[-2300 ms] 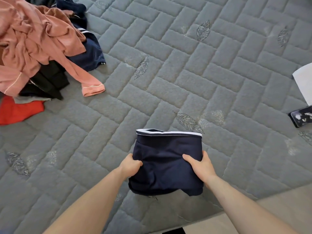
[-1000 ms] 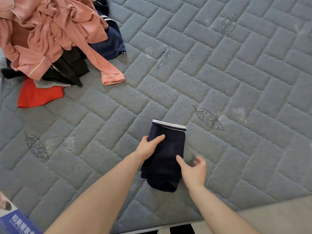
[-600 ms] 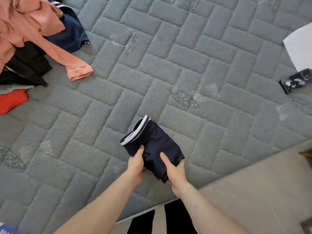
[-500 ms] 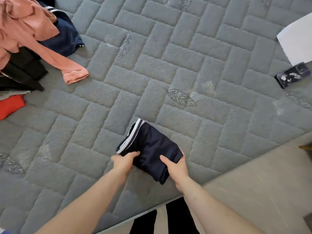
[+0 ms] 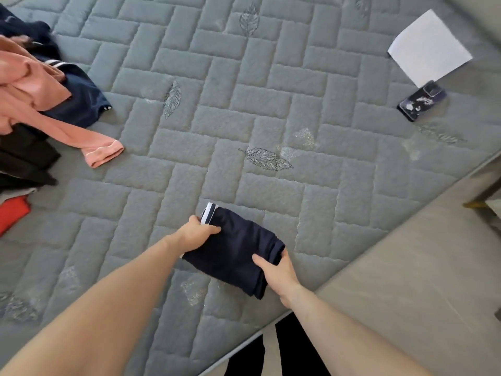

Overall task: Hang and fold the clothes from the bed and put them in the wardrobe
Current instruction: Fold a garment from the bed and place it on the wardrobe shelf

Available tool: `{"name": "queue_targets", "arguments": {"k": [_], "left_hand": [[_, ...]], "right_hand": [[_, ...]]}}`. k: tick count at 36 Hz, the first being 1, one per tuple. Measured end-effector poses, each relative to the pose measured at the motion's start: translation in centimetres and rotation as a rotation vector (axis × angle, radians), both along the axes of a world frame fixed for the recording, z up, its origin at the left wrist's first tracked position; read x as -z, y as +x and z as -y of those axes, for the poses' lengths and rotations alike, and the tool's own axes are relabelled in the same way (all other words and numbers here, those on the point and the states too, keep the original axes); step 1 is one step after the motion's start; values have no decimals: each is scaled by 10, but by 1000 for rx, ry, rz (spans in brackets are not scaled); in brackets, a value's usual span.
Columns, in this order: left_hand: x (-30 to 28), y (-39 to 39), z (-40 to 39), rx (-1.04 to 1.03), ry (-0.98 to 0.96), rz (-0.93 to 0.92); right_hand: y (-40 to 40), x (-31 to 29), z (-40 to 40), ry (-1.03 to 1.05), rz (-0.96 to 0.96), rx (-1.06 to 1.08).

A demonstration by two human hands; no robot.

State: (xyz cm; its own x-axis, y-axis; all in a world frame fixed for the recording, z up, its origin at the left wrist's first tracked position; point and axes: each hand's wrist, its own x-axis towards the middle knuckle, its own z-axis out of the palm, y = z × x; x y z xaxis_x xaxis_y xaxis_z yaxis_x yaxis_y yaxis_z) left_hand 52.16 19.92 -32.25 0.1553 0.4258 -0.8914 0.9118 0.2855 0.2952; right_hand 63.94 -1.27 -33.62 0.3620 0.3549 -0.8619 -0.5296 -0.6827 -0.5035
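Observation:
A folded navy garment (image 5: pixel 234 251) with a white waistband lies near the front edge of the grey quilted mattress (image 5: pixel 271 104). My left hand (image 5: pixel 199 230) grips its waistband end, thumb on top. My right hand (image 5: pixel 276 270) grips the opposite end, thumb over the fabric. At the left edge sits a heap of unfolded clothes: a pink garment (image 5: pixel 35 104) with a sleeve stretched out, a navy piece (image 5: pixel 81 104), black fabric (image 5: pixel 24 158) and a red piece (image 5: pixel 12 215).
A white sheet of paper (image 5: pixel 429 48) and a dark phone (image 5: pixel 421 104) lie at the mattress's far right. The grey floor (image 5: pixel 420 280) runs along the mattress edge at lower right. A piece of furniture shows at the right border.
The navy garment went from a wide fold to a narrow one, then turned diagonal. Both hands now grip its two ends, the left hand having shifted up to the waistband.

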Motion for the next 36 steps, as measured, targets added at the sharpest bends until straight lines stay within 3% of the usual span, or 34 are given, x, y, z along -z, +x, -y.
{"name": "queue_targets", "arguments": {"k": [7,14,23,36], "left_hand": [[-81,0,55,-286,-97,266],[-225,69,121,-231,-70,478],[-368,170,204,54,-205,671],[-520,333,395,532,-343,890]], "right_hand": [[35,-78,40,102,42,218],[82,-227,107,225,58,421],[127,-390,226,344,205,477],[212,-529,440,386,520,820]]}}
